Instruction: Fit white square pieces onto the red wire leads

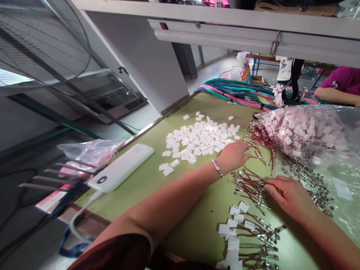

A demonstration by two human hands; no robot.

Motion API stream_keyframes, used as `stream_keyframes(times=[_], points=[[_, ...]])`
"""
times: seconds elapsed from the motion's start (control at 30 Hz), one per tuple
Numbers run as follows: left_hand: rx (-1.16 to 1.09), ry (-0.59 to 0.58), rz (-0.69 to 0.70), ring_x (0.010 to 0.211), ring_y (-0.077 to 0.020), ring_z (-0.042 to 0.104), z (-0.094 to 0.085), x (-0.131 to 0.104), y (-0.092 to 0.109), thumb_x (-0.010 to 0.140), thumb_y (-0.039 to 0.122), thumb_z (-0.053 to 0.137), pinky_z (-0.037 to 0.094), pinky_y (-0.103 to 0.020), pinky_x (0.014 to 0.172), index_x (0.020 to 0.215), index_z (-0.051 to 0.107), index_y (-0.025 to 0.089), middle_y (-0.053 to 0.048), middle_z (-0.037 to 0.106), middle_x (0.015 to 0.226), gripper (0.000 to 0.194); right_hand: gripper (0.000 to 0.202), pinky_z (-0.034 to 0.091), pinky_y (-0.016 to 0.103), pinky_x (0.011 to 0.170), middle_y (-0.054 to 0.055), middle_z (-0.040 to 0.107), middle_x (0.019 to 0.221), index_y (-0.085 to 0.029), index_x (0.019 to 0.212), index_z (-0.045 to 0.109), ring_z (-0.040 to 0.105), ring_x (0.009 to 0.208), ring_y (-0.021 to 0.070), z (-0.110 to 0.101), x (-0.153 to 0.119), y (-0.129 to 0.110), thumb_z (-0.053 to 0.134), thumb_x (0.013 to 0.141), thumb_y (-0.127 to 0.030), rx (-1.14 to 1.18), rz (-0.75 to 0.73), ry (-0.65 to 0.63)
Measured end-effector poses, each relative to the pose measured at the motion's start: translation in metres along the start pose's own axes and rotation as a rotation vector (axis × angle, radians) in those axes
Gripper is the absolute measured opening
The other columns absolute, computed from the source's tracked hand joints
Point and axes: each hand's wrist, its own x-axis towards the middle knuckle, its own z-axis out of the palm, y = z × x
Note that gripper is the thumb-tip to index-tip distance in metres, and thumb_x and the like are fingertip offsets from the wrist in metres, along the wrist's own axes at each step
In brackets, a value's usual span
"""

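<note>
My left hand (234, 154) reaches over the table with thumb and forefinger apart, beside the pile of short red wires (263, 137) and the heap of white plastic connector housings (197, 138). A metal-link bracelet is on that wrist. My right hand (292, 197) has its fingers curled together at the right end of a loose bunch of red wires (249, 185) with metal terminals, pinching at the wire ends. Its palm side is hidden. Nearer me lie red wires joined to white housings (233, 243), set in a rough row with their metal ends to the right.
A clear bag (312, 131) full of white housings stands at right, near loose metal terminals (315, 183). A white power bank (122, 168) with a cable lies on the left edge. Long coloured wire bundles (233, 90) lie behind. A shelf crosses above; people sit beyond.
</note>
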Motion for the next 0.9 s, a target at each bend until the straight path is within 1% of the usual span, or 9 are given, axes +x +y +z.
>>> stream_keyframes(times=[0.1,0.2,0.37,0.47,0.53,0.6,0.7,0.8,0.9], points=[[0.058,-0.085,-0.031,0.084,-0.0204,0.061,0.01,0.003,0.001,0.091,0.034,0.055,0.048,-0.029,0.065,0.094,0.061,0.014,-0.009,0.061,0.1,0.022,0.034,0.05,0.033,0.069,0.007,0.071,0.086,-0.021,0.098,0.071,0.065,0.072,0.019,-0.005,0.0,0.004,0.041,0.095,-0.037,-0.065,-0.01,0.111],[0.037,-0.122,-0.027,0.083,-0.0194,0.061,0.016,0.004,0.003,0.093,0.028,0.051,0.048,-0.028,0.064,0.086,0.06,0.013,-0.009,0.06,0.098,0.019,0.034,0.049,0.032,0.067,0.006,0.072,0.086,-0.021,0.093,0.071,0.066,0.071,0.0183,-0.011,0.001,0.011,0.041,0.095,-0.036,-0.096,-0.03,0.158],[0.012,-0.014,0.052,0.08,-0.0176,0.058,0.005,0.001,0.003,0.095,0.026,0.045,0.046,-0.029,0.064,0.089,0.058,0.014,-0.008,0.059,0.099,0.018,0.031,0.05,0.032,0.069,0.006,0.072,0.084,-0.02,0.088,0.071,0.066,0.072,0.0191,-0.012,0.003,0.021,0.043,0.092,-0.034,-0.089,0.015,0.22],[0.0,-0.02,0.133,0.079,-0.0166,0.056,-0.004,-0.006,0.012,0.095,0.026,0.043,0.044,-0.028,0.065,0.091,0.057,0.016,-0.006,0.06,0.095,0.018,0.032,0.052,0.033,0.068,0.008,0.073,0.089,-0.018,0.104,0.069,0.066,0.072,0.0196,-0.008,0.006,0.022,0.047,0.089,-0.036,0.015,0.099,0.318],[0.008,-0.071,0.192,0.077,-0.0164,0.056,-0.007,-0.011,0.02,0.096,0.025,0.04,0.042,-0.028,0.063,0.092,0.057,0.016,-0.005,0.061,0.09,0.02,0.041,0.053,0.033,0.064,0.009,0.073,0.092,-0.016,0.12,0.062,0.066,0.07,0.0194,-0.004,0.008,0.02,0.049,0.087,-0.036,0.111,0.141,0.34],[0.018,-0.095,0.233,0.075,-0.0165,0.056,-0.006,-0.015,0.027,0.096,0.025,0.039,0.041,-0.028,0.062,0.094,0.057,0.016,-0.005,0.063,0.088,0.021,0.044,0.054,0.035,0.067,0.01,0.073,0.095,-0.016,0.124,0.06,0.066,0.073,0.0204,0.001,0.009,0.018,0.05,0.086,-0.036,0.181,0.133,0.334],[0.002,-0.081,0.263,0.074,-0.0165,0.058,-0.001,-0.016,0.029,0.096,0.027,0.04,0.041,-0.028,0.062,0.095,0.059,0.016,-0.006,0.064,0.086,0.022,0.035,0.056,0.038,0.071,0.009,0.074,0.088,-0.02,0.111,0.068,0.068,0.074,0.0212,0.012,0.009,0.015,0.05,0.086,-0.036,0.312,0.137,0.323],[-0.075,-0.063,0.356,0.078,-0.0161,0.06,0.004,-0.012,0.021,0.094,0.024,0.043,0.044,-0.028,0.066,0.09,0.064,0.018,-0.005,0.067,0.085,0.022,0.031,0.057,0.035,0.061,0.006,0.072,0.074,-0.021,0.098,0.071,0.067,0.064,0.0195,0.018,0.008,0.013,0.051,0.085,-0.042,0.519,0.256,0.295],[-0.283,0.022,0.393,0.078,-0.0136,0.062,0.004,-0.007,0.011,0.093,0.026,0.046,0.047,-0.027,0.071,0.087,0.067,0.019,-0.003,0.07,0.084,0.023,0.031,0.056,0.033,0.056,0.006,0.071,0.072,-0.02,0.094,0.071,0.065,0.061,0.0189,0.017,0.008,0.014,0.056,0.081,-0.044,0.644,0.364,0.291]])
